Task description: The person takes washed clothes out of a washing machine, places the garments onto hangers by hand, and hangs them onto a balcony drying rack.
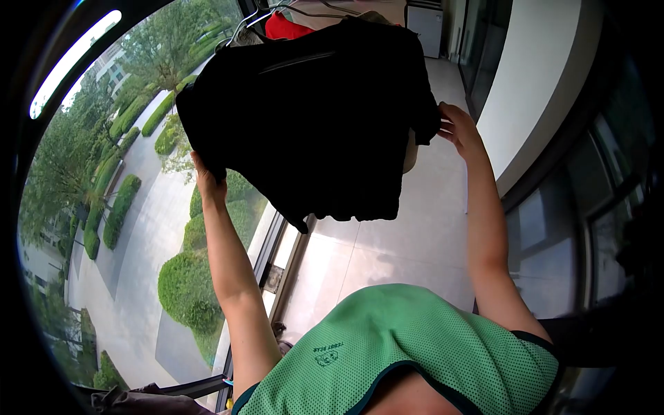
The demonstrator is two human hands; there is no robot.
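A black T-shirt (pixel 311 131) is spread out in front of me, its lower hem hanging uneven and one corner dipping lowest. My left hand (pixel 209 183) grips the edge of the sleeve on the left, with the fingers partly hidden behind the cloth. At the other sleeve, my right hand (pixel 458 129) pinches the edge between thumb and fingers. Wire hangers (pixel 245 26) show just behind the shirt's top, beside a red garment (pixel 285 28). Whether the black shirt itself is on a hanger is hidden.
Large windows (pixel 138 207) run along the left, with trees and paving outside. A pale tiled floor (pixel 387 256) lies below, and a white wall (pixel 536 90) stands at right. A grey cabinet (pixel 425 29) is at the far end. Dark cloth (pixel 142 401) lies at the lower left.
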